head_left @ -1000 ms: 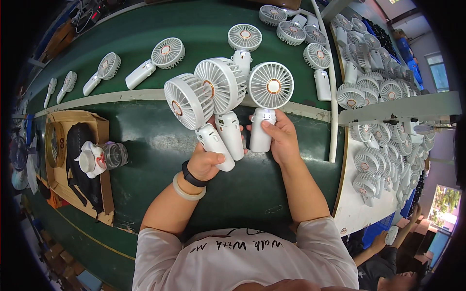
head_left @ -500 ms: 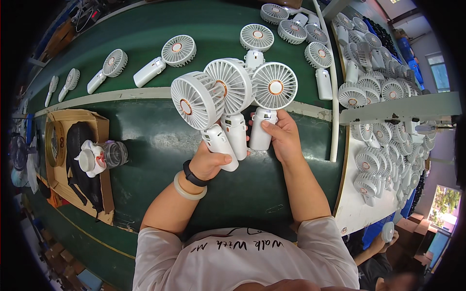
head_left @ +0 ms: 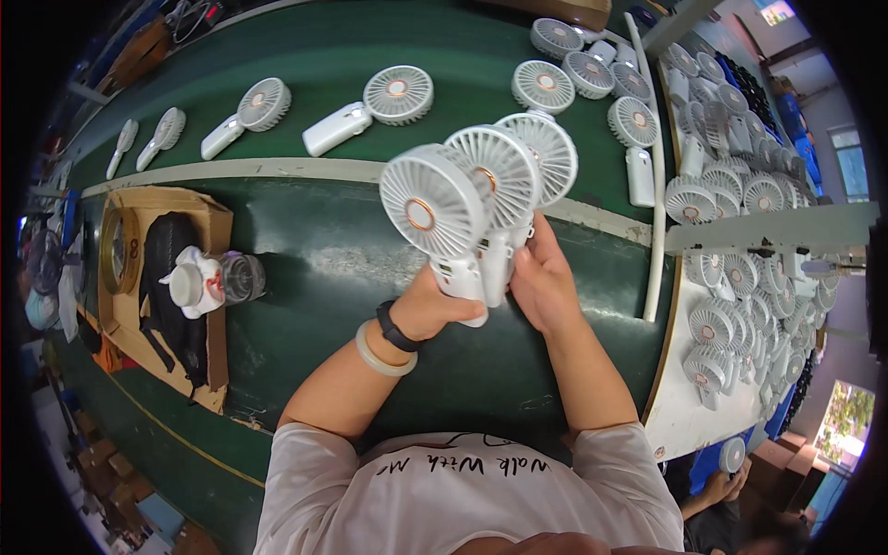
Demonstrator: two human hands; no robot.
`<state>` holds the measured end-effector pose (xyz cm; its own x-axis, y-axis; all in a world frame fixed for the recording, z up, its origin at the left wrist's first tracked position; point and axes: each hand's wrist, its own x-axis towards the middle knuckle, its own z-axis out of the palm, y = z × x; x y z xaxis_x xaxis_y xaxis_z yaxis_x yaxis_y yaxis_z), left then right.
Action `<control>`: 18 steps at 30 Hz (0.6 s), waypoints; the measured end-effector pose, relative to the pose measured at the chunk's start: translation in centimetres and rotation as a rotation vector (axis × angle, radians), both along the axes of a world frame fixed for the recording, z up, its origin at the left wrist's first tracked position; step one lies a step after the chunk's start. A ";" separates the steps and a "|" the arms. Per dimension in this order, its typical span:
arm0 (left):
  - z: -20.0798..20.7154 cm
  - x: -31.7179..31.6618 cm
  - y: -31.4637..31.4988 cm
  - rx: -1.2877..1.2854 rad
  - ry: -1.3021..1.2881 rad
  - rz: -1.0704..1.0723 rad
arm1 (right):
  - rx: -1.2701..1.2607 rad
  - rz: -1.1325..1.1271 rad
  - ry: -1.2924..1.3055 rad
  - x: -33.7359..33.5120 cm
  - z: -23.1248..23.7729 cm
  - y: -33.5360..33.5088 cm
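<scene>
Three white handheld fans with copper-ringed hubs are bunched in front of me over the green table. My left hand (head_left: 431, 305) is closed round the handle of the nearest fan (head_left: 416, 199) and seems to grip the middle fan (head_left: 509, 171) as well. Behind these sits the third fan (head_left: 559, 153), its handle mostly hidden. My right hand (head_left: 546, 282) is closed at the right side of the bunched handles, thumb up, apparently on the third one. The blades look blurred.
More fans (head_left: 398, 92) lie spaced along the green conveyor belt (head_left: 333, 37), with a cluster at its far right. A white side table (head_left: 671, 416) carries many fans. At left stands a cardboard box (head_left: 217, 351) with a black bag and clear jar (head_left: 242, 277). Another person's hand (head_left: 726, 486) holds a fan.
My right hand has brought its fan left, behind the two in my left hand, so the three now overlap. The surroundings have shifted slightly rightward in view.
</scene>
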<state>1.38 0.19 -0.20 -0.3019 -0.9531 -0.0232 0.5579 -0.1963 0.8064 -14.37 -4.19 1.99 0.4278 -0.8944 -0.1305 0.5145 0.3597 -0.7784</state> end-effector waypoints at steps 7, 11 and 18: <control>-1.2 -1.9 0.0 -0.426 -0.515 0.001 | -0.224 0.225 0.389 -0.1 0.2 2.4; -0.5 -2.2 0.5 -0.551 -0.653 0.200 | -0.218 0.108 0.178 -1.6 -1.4 1.2; 4.0 -2.0 1.4 -0.704 -1.339 0.210 | 0.008 0.173 -0.393 -2.6 -0.1 -1.2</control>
